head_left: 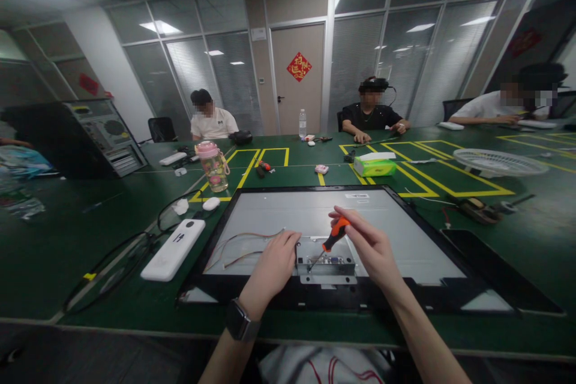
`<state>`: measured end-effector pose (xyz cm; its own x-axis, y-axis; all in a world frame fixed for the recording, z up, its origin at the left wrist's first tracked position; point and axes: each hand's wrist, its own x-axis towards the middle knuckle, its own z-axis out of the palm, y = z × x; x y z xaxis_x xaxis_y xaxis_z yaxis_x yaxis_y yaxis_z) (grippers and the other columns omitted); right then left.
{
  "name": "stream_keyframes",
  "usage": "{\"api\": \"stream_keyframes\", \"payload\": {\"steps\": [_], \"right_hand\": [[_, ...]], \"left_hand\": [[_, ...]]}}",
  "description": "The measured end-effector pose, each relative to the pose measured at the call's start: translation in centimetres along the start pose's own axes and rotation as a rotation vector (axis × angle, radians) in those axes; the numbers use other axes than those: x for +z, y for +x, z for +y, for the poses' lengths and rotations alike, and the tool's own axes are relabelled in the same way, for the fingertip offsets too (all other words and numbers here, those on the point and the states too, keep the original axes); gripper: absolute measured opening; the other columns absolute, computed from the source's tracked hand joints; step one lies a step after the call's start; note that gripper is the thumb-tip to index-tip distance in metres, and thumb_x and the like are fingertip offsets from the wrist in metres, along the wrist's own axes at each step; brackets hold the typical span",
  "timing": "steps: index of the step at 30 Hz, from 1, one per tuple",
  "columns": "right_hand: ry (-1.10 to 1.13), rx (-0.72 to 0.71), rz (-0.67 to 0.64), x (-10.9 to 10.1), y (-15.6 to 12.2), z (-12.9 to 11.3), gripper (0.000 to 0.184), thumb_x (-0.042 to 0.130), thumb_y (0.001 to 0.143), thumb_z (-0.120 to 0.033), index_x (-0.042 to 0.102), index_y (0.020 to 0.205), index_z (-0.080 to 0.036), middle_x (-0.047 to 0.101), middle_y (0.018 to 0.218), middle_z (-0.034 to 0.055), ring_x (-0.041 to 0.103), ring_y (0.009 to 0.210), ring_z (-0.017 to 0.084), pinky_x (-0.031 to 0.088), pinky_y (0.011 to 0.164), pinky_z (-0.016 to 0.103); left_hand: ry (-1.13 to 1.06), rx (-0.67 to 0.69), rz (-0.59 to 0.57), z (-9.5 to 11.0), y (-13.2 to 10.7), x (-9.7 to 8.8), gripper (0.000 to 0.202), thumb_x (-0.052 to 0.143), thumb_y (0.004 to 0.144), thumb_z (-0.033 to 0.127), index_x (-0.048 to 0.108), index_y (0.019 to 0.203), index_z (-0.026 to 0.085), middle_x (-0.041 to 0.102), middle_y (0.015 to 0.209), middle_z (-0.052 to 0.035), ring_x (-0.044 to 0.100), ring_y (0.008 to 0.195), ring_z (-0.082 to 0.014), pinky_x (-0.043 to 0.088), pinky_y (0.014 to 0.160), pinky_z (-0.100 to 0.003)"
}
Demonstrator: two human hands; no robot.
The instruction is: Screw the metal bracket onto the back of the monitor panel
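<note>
At metal box: right hand holds screwdriver aslant; left hand palm-down.

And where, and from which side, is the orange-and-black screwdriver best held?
Probably by its thick handle, from the right, as the right hand does: the screwdriver leans, its handle up and to the right, its thin shaft running down to the metal box.

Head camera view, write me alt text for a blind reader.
A right hand holds an orange-and-black screwdriver to a metal box on a black-framed panel, the left hand at the box's left edge. Other people sit across the green table.
</note>
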<state>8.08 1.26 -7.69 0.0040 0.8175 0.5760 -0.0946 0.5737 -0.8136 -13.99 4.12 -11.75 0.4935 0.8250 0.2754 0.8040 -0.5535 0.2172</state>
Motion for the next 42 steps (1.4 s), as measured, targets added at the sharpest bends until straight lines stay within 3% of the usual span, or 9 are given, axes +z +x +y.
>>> {"api": "stream_keyframes", "payload": {"steps": [3, 8, 14, 20, 25, 31, 37, 42], "right_hand": [[0.135, 0.095, -0.057, 0.0, -0.11, 0.19, 0.035, 0.064, 0.094, -0.037, 0.067, 0.128, -0.037, 0.074, 0.122, 0.0053, 0.072, 0.106, 0.024, 0.056, 0.096, 0.043], [0.035, 0.072, 0.069, 0.02, -0.08, 0.31, 0.033, 0.077, 0.083, -0.035, 0.075, 0.116, -0.033, 0.078, 0.099, 0.0036, 0.074, 0.093, 0.022, 0.059, 0.089, 0.039], [0.147, 0.122, -0.035, 0.03, -0.1, 0.25, 0.038, 0.061, 0.095, -0.04, 0.063, 0.133, -0.037, 0.072, 0.127, 0.006, 0.073, 0.106, 0.025, 0.053, 0.1, 0.048], [-0.084, -0.001, 0.074, 0.02, 0.01, 0.08, 0.031, 0.073, 0.086, -0.039, 0.076, 0.115, -0.03, 0.074, 0.102, 0.006, 0.069, 0.095, 0.023, 0.057, 0.089, 0.038], [0.006, 0.055, -0.062, -0.01, -0.23, 0.1, 0.039, 0.055, 0.098, -0.038, 0.059, 0.138, -0.037, 0.071, 0.124, 0.0054, 0.069, 0.11, 0.023, 0.051, 0.101, 0.044], [-0.097, -0.026, 0.048, 0.06, 0.08, -0.19, 0.027, 0.073, 0.086, -0.038, 0.077, 0.112, -0.031, 0.073, 0.1, 0.0048, 0.068, 0.095, 0.021, 0.056, 0.088, 0.036], [-0.009, 0.042, -0.031, 0.08, 0.02, -0.18, 0.034, 0.059, 0.096, -0.039, 0.068, 0.128, -0.034, 0.075, 0.113, 0.0064, 0.071, 0.103, 0.023, 0.054, 0.097, 0.044], [-0.091, -0.016, 0.08, 0.01, 0.11, -0.05, 0.027, 0.074, 0.085, -0.039, 0.078, 0.109, -0.029, 0.075, 0.103, 0.0059, 0.07, 0.099, 0.023, 0.057, 0.09, 0.038]], "left_hand": [[-0.002, 0.0, -0.01, 0.03, 0.02, -0.07, 0.046, 0.035, 0.094, 0.002, 0.053, 0.135, 0.015, 0.06, 0.135, -0.0115, 0.056, 0.126, -0.023, 0.043, 0.111, -0.041], [-0.017, 0.002, -0.021, 0.15, 0.0, -0.28, 0.045, 0.035, 0.094, 0.003, 0.054, 0.134, 0.013, 0.06, 0.134, -0.0127, 0.056, 0.125, -0.0242, 0.044, 0.111, -0.042], [-0.034, -0.003, 0.005, 0.18, -0.08, -0.27, 0.045, 0.035, 0.094, 0.003, 0.054, 0.133, 0.015, 0.061, 0.133, -0.0119, 0.057, 0.124, -0.0233, 0.045, 0.11, -0.042], [-0.029, 0.007, 0.019, 0.0, -0.12, 0.02, 0.045, 0.035, 0.094, 0.002, 0.054, 0.133, 0.015, 0.061, 0.132, -0.0115, 0.058, 0.122, -0.0222, 0.045, 0.11, -0.041], [0.0, 0.002, 0.011, 0.02, -0.05, 0.04, 0.046, 0.035, 0.094, 0.003, 0.054, 0.134, 0.014, 0.06, 0.134, -0.0122, 0.057, 0.124, -0.0235, 0.044, 0.11, -0.041], [-0.002, 0.011, 0.004, 0.05, -0.07, -0.03, 0.045, 0.036, 0.094, 0.003, 0.054, 0.134, 0.013, 0.061, 0.133, -0.0128, 0.057, 0.124, -0.023, 0.045, 0.11, -0.04], [0.002, 0.004, -0.009, 0.19, 0.0, -0.23, 0.046, 0.035, 0.094, 0.002, 0.054, 0.134, 0.014, 0.061, 0.133, -0.0131, 0.058, 0.124, -0.0237, 0.045, 0.109, -0.041], [-0.006, 0.009, 0.009, 0.25, -0.03, -0.29, 0.045, 0.036, 0.094, 0.002, 0.055, 0.133, 0.015, 0.062, 0.132, -0.0129, 0.058, 0.124, -0.023, 0.045, 0.109, -0.041]]}}
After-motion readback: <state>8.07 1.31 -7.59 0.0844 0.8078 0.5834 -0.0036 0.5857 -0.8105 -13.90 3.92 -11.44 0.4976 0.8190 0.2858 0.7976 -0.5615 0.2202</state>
